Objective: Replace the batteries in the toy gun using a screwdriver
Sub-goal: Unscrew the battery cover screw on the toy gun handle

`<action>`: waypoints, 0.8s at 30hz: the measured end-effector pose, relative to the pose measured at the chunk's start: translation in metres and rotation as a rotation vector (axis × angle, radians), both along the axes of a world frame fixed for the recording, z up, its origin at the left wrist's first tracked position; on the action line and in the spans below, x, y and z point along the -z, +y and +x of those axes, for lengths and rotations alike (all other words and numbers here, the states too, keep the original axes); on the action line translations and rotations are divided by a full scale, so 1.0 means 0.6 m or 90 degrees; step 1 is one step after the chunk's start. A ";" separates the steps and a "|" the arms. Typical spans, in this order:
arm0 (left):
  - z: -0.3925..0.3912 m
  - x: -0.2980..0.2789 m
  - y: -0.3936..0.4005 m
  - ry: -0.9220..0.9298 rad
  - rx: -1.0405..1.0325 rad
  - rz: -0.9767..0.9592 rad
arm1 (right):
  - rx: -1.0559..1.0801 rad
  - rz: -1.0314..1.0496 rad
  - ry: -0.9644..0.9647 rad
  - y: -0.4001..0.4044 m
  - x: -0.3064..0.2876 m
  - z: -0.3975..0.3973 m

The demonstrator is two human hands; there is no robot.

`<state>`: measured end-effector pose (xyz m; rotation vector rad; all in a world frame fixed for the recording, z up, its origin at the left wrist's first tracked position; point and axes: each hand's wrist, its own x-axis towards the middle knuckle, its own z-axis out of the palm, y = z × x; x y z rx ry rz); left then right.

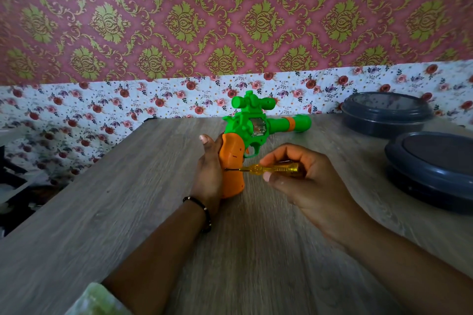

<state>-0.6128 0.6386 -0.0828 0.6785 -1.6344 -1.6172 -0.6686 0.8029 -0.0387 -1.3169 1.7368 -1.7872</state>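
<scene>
A green toy gun (258, 124) with an orange grip (231, 161) stands upright on the wooden table (128, 212), its barrel pointing right. My left hand (208, 174) wraps around the back of the grip and holds it steady. My right hand (299, 179) pinches a small screwdriver (271, 169) with a clear yellow handle, held level. The dark tip of the screwdriver touches the side of the orange grip, about halfway down. No batteries are in sight.
Two dark grey round lidded containers sit on the table at the right, one at the back (386, 112) and one nearer (432, 169). A floral-papered wall (153, 100) rises behind the table's far edge. The table's left edge drops off to dark clutter.
</scene>
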 end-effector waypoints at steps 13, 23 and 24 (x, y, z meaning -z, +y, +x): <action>0.003 -0.006 0.006 -0.004 -0.010 0.011 | 0.030 -0.013 -0.074 -0.002 0.002 -0.006; -0.009 -0.018 0.022 0.047 0.074 0.173 | 0.206 -0.050 0.207 -0.002 0.012 -0.038; -0.012 -0.017 0.027 0.050 0.091 0.191 | 0.230 -0.001 0.310 -0.005 0.022 -0.039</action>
